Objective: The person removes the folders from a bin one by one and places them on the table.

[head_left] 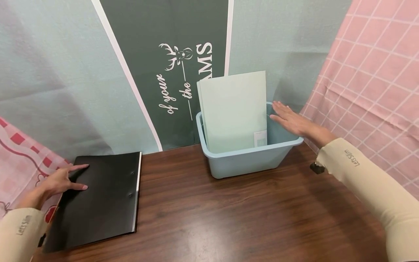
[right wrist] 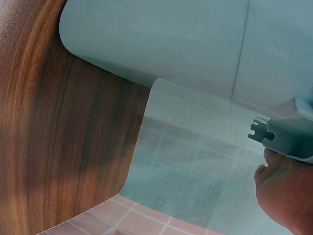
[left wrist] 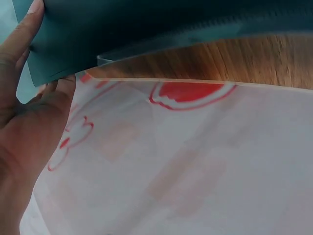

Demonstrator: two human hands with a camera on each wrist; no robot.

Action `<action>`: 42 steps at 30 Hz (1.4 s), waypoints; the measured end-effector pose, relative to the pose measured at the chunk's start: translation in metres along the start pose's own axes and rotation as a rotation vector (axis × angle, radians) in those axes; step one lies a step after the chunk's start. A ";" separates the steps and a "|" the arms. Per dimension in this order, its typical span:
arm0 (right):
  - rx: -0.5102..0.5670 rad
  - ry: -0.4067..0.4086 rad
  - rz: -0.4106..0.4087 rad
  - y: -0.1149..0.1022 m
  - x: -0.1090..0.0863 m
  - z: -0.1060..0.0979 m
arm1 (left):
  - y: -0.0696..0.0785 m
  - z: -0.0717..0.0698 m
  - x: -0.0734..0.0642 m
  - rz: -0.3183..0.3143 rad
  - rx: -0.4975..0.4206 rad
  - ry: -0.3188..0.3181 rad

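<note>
At the left of the table lies a black folder [head_left: 104,198] with a pale strip along its right edge and two small rivets. My left hand [head_left: 59,182] grips its left edge, thumb and forefinger spread on top. In the left wrist view, other fingers of the left hand [left wrist: 36,127] go under the folder [left wrist: 122,29]. A light blue plastic bin [head_left: 248,162] stands at the back, with pale green folders [head_left: 234,112] upright in it. My right hand [head_left: 292,120], fingers straight, rests at the bin's right rim. The right wrist view shows part of that hand [right wrist: 286,196] below the rim.
The brown wooden table [head_left: 209,214] stretches between folder and bin. A grey-green printed cloth [head_left: 173,22] hangs behind. A pink checked cloth [head_left: 376,72] hangs on the right, and a pink and red patterned cloth [head_left: 23,156] on the left.
</note>
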State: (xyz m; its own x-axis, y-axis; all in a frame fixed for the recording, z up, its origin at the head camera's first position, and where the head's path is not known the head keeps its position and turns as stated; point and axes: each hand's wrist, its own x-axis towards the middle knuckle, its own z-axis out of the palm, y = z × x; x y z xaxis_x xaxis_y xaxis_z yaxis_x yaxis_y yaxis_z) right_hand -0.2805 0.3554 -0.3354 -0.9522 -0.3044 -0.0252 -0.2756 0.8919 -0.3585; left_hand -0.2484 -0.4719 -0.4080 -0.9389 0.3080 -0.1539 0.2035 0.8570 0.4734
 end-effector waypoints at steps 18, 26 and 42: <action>0.002 0.000 0.009 0.000 -0.002 -0.001 | -0.024 -0.007 -0.007 -0.076 0.038 -0.036; 0.002 0.000 0.007 -0.001 -0.002 -0.001 | -0.026 -0.001 -0.008 -0.059 0.026 -0.052; 0.010 0.004 0.013 0.002 -0.001 0.000 | -0.024 0.008 -0.007 -0.019 0.104 0.001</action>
State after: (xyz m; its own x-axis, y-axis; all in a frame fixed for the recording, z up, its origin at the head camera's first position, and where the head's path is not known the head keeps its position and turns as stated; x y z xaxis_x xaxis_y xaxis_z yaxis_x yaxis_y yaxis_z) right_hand -0.2800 0.3572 -0.3363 -0.9563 -0.2911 -0.0263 -0.2615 0.8924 -0.3678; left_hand -0.2448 -0.4915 -0.4253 -0.9432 0.2905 -0.1610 0.2130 0.9011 0.3777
